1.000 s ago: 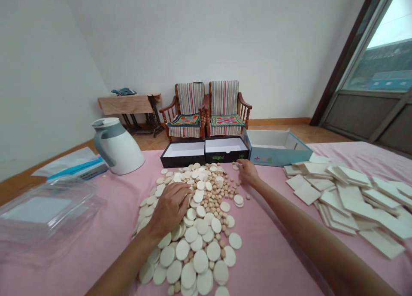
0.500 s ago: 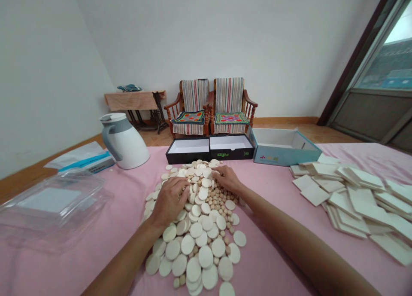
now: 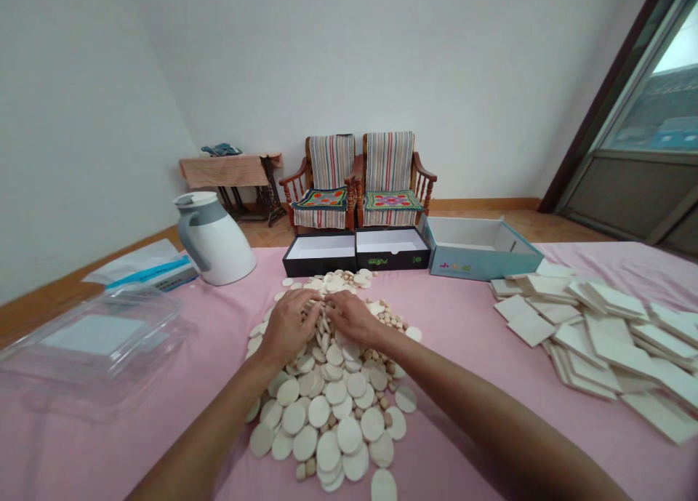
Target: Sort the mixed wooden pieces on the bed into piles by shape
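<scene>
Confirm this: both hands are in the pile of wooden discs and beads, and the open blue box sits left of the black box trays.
Wrong side: the head view shows the open blue box to the right of the black box trays, not the left. The rest stands: the left hand and right hand are both in the pile of wooden discs and beads.

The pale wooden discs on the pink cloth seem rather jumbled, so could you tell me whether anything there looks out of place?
One large disc lies apart from the near edge of the pile, and small round wooden beads are mixed in among the other discs.
</scene>
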Available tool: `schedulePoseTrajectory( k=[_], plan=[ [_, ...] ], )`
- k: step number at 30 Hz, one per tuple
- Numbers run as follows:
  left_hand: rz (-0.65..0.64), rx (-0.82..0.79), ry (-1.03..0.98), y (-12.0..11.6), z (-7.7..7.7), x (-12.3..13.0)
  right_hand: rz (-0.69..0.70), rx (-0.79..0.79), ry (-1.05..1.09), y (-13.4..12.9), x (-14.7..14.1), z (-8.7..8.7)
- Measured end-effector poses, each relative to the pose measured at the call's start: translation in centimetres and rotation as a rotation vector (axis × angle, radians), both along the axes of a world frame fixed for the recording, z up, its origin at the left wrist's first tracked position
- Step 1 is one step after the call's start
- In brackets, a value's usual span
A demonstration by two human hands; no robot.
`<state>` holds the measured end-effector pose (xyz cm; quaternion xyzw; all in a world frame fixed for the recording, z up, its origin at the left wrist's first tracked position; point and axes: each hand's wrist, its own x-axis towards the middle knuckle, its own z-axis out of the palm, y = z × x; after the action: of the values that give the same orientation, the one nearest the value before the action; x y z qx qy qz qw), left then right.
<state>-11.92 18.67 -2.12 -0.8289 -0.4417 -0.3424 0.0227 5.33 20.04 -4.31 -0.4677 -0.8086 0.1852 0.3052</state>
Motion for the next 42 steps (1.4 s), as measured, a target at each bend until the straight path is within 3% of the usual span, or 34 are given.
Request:
schedulePoseTrajectory(
  k=[2,5,10,14,17,21,24,27,32,42],
  plan=[
    [-0.026,-0.019,0.041,0.2,0.7,0.6,0.014,0.035,0.127,0.2,1.4,0.3],
    [-0.103,-0.063,0.14,1.3,1.5,1.9,-0.111,0.05,0.208,0.2,5.5,0.5],
    [-0.278,-0.159,0.373,5.7,0.8,6.5,-0.289,0.037,0.059,-3.4,12.9,-0.9],
    [-0.309,-0.198,0.525,9.4,-0.3,11.3,-0.269,0.029,-0.116,-7.0,15.2,-2.5],
    [-0.27,-0.211,0.617,10.7,-0.7,13.7,-0.247,0.026,-0.156,-8.2,15.2,-3.0],
    [-0.188,-0.22,0.682,10.7,-1.1,14.4,-0.261,0.018,-0.092,-9.0,14.6,-2.9],
    [-0.188,-0.226,0.698,10.0,-0.9,13.5,-0.2,-0.003,-0.076,-9.9,14.0,-2.3],
    [-0.284,-0.25,0.722,8.7,-0.3,12.2,-0.109,-0.085,-0.144,-10.5,13.2,-1.4],
    [-0.409,-0.268,0.744,6.4,0.6,10.0,-0.139,-0.261,-0.243,-9.5,11.2,-0.2],
    [-0.391,-0.235,0.755,6.2,0.3,8.9,-0.104,-0.198,-0.111,-7.6,7.0,-1.4]
  ],
)
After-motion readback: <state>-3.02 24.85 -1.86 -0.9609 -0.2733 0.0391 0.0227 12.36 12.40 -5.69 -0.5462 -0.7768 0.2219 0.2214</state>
